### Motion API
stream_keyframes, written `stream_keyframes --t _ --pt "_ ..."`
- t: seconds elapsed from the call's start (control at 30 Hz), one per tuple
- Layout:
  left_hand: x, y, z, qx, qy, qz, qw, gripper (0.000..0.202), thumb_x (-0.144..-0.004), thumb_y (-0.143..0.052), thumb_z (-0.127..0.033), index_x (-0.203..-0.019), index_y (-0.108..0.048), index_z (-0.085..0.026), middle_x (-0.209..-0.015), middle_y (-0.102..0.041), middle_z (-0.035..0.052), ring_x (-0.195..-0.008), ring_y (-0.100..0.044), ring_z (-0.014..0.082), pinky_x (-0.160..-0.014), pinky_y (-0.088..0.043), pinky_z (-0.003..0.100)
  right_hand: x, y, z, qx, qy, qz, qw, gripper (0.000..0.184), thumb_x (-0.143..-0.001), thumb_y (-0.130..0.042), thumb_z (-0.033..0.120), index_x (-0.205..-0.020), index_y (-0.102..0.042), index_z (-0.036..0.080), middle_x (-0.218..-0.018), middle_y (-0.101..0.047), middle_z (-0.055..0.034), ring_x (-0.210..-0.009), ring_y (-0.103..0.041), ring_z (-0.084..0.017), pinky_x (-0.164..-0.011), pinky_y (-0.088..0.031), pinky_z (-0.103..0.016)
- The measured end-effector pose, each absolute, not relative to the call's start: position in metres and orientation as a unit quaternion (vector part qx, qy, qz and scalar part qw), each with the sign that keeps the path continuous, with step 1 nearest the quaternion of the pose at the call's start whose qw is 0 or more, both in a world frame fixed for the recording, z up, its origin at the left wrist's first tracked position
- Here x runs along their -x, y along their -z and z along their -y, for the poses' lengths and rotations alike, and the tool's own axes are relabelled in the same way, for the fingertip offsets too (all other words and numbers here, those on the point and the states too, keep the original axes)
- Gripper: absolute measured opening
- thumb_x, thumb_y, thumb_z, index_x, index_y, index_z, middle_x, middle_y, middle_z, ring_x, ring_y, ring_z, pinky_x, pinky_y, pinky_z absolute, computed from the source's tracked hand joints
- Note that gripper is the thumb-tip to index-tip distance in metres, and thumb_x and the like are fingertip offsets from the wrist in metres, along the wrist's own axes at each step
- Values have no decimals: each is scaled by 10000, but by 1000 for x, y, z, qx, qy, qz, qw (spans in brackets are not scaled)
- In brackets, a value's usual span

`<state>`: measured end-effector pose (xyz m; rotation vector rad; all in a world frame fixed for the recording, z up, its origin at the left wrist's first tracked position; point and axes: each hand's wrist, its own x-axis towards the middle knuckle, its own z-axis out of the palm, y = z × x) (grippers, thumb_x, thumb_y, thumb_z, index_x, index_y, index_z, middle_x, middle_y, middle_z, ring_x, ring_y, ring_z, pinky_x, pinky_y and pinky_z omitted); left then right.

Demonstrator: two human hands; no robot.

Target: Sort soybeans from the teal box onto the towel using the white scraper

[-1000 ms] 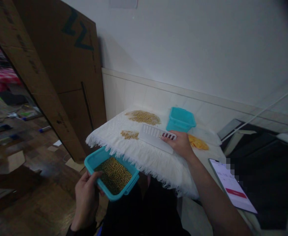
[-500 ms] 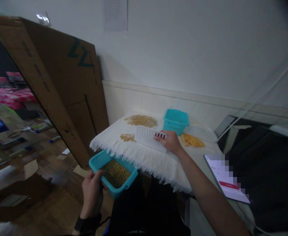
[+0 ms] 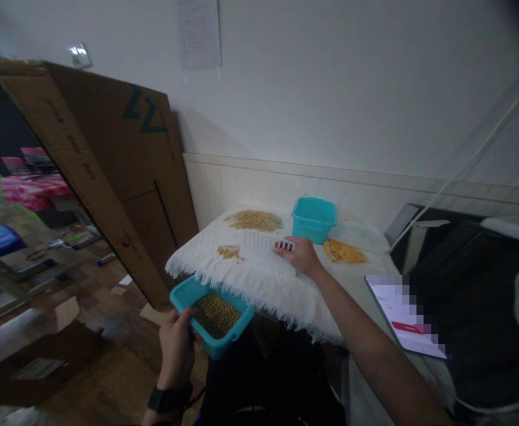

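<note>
My left hand [image 3: 177,343] grips the near-left rim of a turquoise plastic tub [image 3: 244,322] partly filled with dried yellow beans [image 3: 217,313]. The tub hangs just under the fringed edge of a white cloth [image 3: 197,251]. Held in my right hand [image 3: 302,255] is a white plastic piece with a slotted upper edge [image 3: 263,254], resting on or just above the cloth. Fingertips show through its slots. A small patch of beans [image 3: 227,252] lies at its left end. Farther back, a larger bean pile [image 3: 255,220] is spread on the cloth.
A second turquoise tub [image 3: 314,222] stands near the wall, beside yellow-orange pieces [image 3: 346,251] and a clear lid [image 3: 368,238]. A tablet [image 3: 401,319] lies at the right, near a black bag [image 3: 485,296]. A tall cardboard box [image 3: 122,171] leans at the left.
The view has tilted up slightly. The held tub has shifted a little right along the cloth's edge. The white piece has edged slightly left against the small bean patch.
</note>
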<state>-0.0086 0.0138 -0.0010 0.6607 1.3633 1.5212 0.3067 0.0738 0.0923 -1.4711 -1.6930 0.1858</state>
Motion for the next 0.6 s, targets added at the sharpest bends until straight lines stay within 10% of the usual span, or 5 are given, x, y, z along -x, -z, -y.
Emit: stream_keyframes --t 0.6 --pt "10 1 -12 -264 -624 -544 494 249 -556 -786 -307 -580 -558 -209 -357 -470 -87 -262 -397 114 -273 -310 230 -295 -84 -76 565 -92 680 458 216 -771 -739 328 -635 -682 171 -591 -646 -17 -556 -535 -150 -556 -359 -259"
